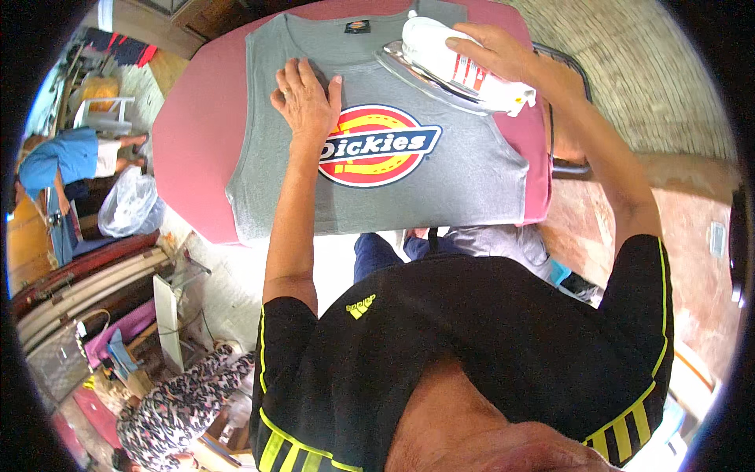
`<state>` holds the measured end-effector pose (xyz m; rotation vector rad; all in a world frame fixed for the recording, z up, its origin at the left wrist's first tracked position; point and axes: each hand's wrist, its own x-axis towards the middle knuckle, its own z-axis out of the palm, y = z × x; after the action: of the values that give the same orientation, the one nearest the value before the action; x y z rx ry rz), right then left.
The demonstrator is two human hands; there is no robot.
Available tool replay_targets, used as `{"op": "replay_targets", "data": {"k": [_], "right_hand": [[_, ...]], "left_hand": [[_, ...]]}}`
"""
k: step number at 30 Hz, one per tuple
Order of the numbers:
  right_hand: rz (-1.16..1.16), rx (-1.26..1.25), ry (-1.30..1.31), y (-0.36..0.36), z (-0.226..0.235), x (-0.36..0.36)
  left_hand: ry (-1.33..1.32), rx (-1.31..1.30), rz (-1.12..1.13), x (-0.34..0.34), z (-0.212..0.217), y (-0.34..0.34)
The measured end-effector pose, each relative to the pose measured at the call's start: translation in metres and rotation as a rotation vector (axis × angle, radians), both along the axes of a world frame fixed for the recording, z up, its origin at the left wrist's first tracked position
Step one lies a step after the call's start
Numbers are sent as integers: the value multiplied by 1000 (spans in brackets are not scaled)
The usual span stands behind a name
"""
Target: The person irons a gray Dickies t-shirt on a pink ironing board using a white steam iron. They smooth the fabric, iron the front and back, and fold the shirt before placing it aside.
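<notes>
A grey sleeveless shirt (267, 189) lies spread out on a pink-covered ironing board (193, 134), its neckline at the far side. Across its chest runs a red, yellow and blue oval print (377, 161). My left hand (304, 98) rests flat on the cloth just beyond the print's left end, fingers apart. My right hand (499, 53) is wrapped over a white steam iron (429, 43) with a shiny metal base. The iron sits on the shirt's upper right, its tip toward the neckline. Its underside and handle are partly hidden.
A black metal frame (582, 71) sticks out at the board's right. To the left, a person in a blue shirt (59, 165) bends near a clear plastic bag (132, 203). Another person in a patterned top (185, 405) is at lower left, near stacked boards (94, 295).
</notes>
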<state>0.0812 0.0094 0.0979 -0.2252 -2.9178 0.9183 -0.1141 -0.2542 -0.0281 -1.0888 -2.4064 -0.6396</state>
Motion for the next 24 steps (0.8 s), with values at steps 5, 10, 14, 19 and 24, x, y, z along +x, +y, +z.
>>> {"op": "replay_targets", "data": {"k": [5,10,14,19,24], "right_hand": [[251,16,-67,12,-10,-54],[342,152,-17,-19,10,-78],[393,155,135,-47,12,-102],[398,146,10,-57,18,-108],[426,175,-43,-32,0,-98]], "left_hand": [[11,-57,-20,-20,-18,-17],[60,-132,1,-55,-7,-28],[90,-162,-99,-87,-17,-45],[-12,-323,-97,-71,18,-41],[66,-135,-152,-83,-5,-42]]}}
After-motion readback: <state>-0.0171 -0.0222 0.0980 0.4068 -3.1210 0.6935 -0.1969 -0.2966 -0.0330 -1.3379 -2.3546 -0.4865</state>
